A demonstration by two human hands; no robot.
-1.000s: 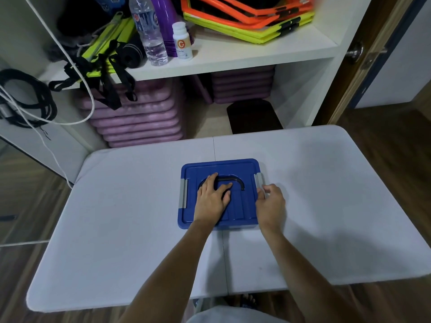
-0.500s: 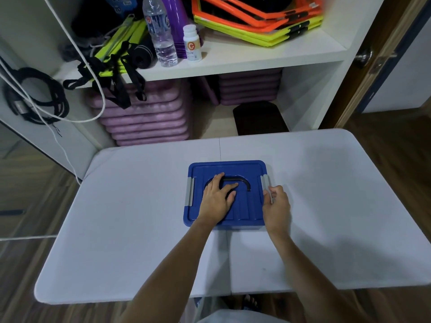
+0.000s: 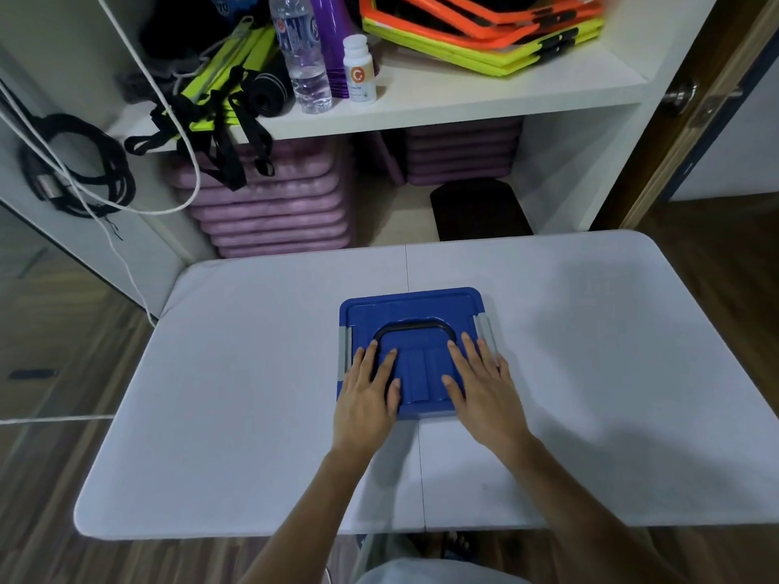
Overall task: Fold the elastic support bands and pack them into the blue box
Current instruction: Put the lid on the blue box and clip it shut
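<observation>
The blue box [image 3: 415, 307] sits in the middle of the white table [image 3: 253, 373] with its lid on, a black handle lying flat on top and grey latches on both sides. My left hand [image 3: 366, 394] rests flat on the lid's near left part, fingers spread. My right hand [image 3: 484, 385] lies flat on the near right part, fingers apart, beside the right latch. Neither hand holds anything. No elastic bands are visible on the table.
Behind the table stands a white shelf unit [image 3: 463, 99] with a water bottle [image 3: 301, 56], a white pill bottle [image 3: 358, 69], orange and yellow frames [image 3: 484, 31] and black straps [image 3: 219, 132]. Purple mats [image 3: 269, 204] are stacked below. A wooden door [image 3: 695, 120] is at right.
My right hand moved from the right latch onto the lid top. My left hand slid from the centre to the lid's left side. The view shifted slightly.
</observation>
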